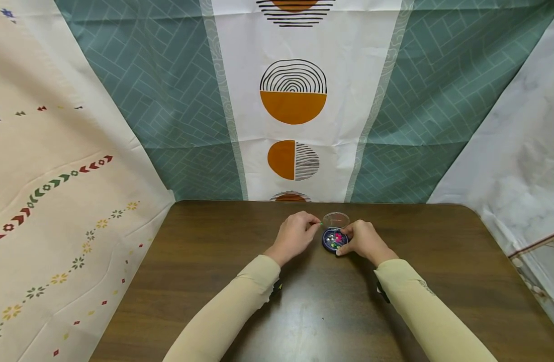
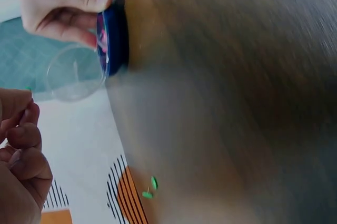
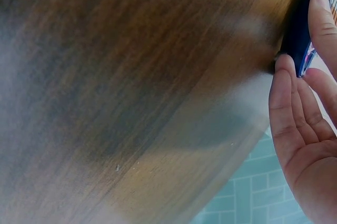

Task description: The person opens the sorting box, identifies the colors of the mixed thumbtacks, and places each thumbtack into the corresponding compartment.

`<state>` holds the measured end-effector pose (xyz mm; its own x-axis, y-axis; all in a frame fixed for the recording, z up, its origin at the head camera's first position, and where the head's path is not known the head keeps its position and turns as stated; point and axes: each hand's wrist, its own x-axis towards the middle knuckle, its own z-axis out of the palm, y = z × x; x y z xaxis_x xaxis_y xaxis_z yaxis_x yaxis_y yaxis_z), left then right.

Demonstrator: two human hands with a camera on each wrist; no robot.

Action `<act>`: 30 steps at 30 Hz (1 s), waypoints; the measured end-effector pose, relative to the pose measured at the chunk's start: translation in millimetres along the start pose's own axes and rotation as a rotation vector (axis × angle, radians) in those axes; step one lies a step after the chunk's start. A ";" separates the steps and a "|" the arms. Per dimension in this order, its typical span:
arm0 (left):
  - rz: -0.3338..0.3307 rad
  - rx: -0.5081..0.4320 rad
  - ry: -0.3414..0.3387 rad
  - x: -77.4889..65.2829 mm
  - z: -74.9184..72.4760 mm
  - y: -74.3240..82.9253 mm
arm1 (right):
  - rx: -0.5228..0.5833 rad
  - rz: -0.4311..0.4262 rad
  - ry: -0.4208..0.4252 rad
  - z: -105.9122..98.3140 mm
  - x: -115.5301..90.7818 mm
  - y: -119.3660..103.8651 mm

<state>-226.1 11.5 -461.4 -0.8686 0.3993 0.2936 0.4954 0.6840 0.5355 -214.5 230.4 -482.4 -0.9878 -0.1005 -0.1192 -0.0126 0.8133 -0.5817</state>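
A small round dark-blue case (image 1: 325,246) sits on the table toward its far edge, its clear round lid (image 1: 336,219) swung up at the back. Inside are small pink, green and pale pieces, parted by dividers. My right hand (image 1: 366,242) grips the case from the right, with the thumb at the near rim, as the right wrist view also shows. To the left of the lid, my left hand (image 1: 295,235) pinches a tiny green thumbtack (image 1: 321,223) between thumb and forefinger; most of it is hidden by the fingertips.
Two green thumbtacks (image 2: 154,183) lie loose on the wooden table (image 1: 204,271) in the left wrist view. A patterned cloth (image 1: 295,166) hangs right behind the table's far edge. Other cloths hang at the left (image 1: 78,226) and right (image 1: 521,201) sides.
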 end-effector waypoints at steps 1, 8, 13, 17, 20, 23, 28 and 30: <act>0.006 0.000 -0.008 0.4 1.9 2.2 | -0.001 0.006 -0.001 -0.1 0.2 -0.3; 0.054 0.027 -0.059 1.5 17.3 11.5 | -0.010 -0.001 -0.004 0.2 1.1 0.4; 0.070 0.076 -0.100 0.3 27.5 12.9 | -0.003 0.004 0.001 0.6 1.2 0.3; 0.071 0.099 -0.140 -0.4 33.6 12.1 | 0.001 0.005 -0.005 -0.4 0.3 -0.8; 0.077 0.123 -0.162 -0.9 37.6 10.9 | 0.006 -0.001 -0.013 -1.6 -0.9 -1.8; 0.084 0.146 -0.177 -0.7 41.3 9.6 | 0.003 -0.007 -0.017 -2.5 -1.5 -2.5; 0.088 0.154 -0.181 -0.2 45.5 8.2 | 0.004 -0.001 -0.013 -3.0 -1.5 -2.0; 0.090 0.158 -0.177 -0.2 46.6 7.9 | 0.007 0.003 -0.011 -2.9 -2.0 -1.2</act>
<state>-221.3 45.3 -494.2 -0.8118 0.5541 0.1842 0.5789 0.7221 0.3788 -212.9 231.3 -479.1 -0.9861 -0.1043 -0.1297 -0.0085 0.8098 -0.5866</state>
